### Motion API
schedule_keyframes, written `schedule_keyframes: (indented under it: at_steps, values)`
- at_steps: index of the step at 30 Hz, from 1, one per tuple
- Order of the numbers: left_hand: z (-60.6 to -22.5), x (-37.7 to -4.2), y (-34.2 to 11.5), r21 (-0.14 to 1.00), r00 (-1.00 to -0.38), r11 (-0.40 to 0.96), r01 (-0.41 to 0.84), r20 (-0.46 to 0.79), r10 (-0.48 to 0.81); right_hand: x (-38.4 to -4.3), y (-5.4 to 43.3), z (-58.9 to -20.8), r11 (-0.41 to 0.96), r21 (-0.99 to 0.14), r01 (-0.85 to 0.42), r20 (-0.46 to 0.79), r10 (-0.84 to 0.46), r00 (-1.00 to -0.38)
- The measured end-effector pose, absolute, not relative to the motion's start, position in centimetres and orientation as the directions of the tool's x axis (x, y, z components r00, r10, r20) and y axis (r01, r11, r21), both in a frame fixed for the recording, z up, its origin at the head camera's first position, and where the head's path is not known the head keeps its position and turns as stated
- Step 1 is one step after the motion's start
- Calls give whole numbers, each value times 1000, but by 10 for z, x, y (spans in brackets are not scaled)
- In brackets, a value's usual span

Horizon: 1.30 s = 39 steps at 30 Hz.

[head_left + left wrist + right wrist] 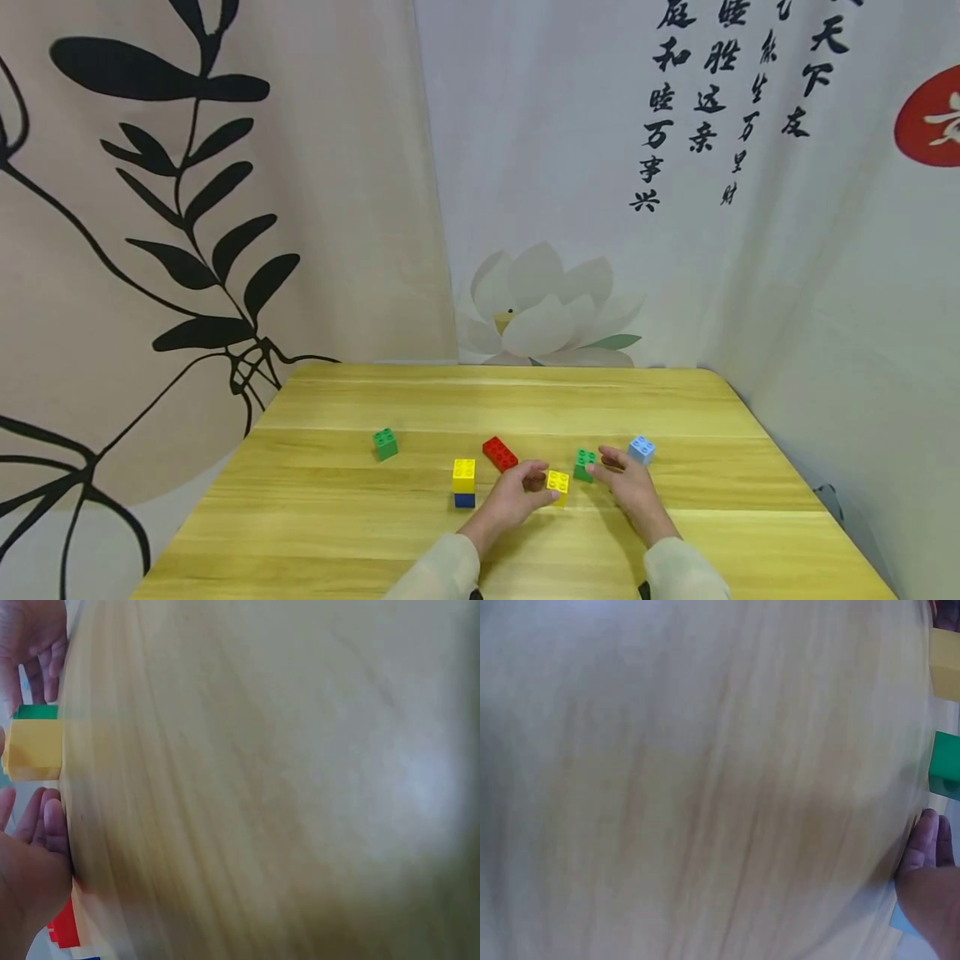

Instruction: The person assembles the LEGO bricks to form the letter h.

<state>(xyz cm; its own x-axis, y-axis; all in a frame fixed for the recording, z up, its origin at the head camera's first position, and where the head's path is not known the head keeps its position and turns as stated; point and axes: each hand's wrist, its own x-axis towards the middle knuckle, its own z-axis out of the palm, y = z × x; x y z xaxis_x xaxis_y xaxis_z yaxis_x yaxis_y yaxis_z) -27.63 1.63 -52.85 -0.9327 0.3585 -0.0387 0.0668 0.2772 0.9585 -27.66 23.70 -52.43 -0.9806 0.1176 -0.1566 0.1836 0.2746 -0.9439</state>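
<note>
A yellow brick (557,483) stands upright on the table, seen from its side in both wrist views. My left hand (517,493) pinches its left part, the thumb at the near side and the index finger at the far corner. Just beyond, to the right, stands a green brick (584,464). My right hand (628,485) is at that brick's right side, thumb overlapping its edge and fingers spread loosely behind. In the right wrist view, the lower fingers (922,844) lie a little apart from the green brick (945,765).
Left of my left hand, a yellow brick (464,473) sits on a dark blue brick (464,500). A red brick (499,453) lies beyond that hand. Another green brick (386,444) stands farther left. Behind my right hand is a light blue brick (642,449). Printed curtains (360,208) surround the wooden table (315,533).
</note>
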Motion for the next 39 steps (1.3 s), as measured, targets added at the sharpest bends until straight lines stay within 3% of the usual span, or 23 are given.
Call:
schedule_keyframes:
  at_steps: [39]
  values:
    - [-534, -281, 12, 941, -920, 323, 104, -33, 390, -279, 235, -524, 344, -927, 147, -129, 74, -989]
